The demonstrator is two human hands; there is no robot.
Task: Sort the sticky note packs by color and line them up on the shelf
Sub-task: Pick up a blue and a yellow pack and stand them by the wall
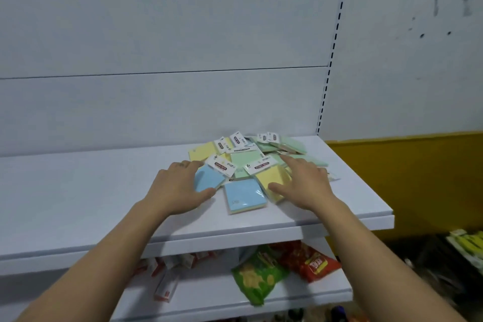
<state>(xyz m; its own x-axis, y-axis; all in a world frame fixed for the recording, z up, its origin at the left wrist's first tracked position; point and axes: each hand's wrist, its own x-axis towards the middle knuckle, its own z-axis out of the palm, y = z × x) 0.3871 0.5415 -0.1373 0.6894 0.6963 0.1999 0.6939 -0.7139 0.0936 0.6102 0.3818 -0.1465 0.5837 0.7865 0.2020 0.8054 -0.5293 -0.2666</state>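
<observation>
On the white shelf (78,191): sticky note packs (257,162) heaped, mixed colours | left hand (177,185) fingers spread flat, touching blue pack (207,178) | right hand (305,184) splayed over yellow pack (271,180), gripping nothing | packs beneath right hand hidden.

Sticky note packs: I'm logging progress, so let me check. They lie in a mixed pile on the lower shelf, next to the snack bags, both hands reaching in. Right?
Wrong shelf. The head view shows the sticky note packs piled on the upper shelf; the snack bags lie on the shelf below. Left hand and right hand do reach in.
</observation>
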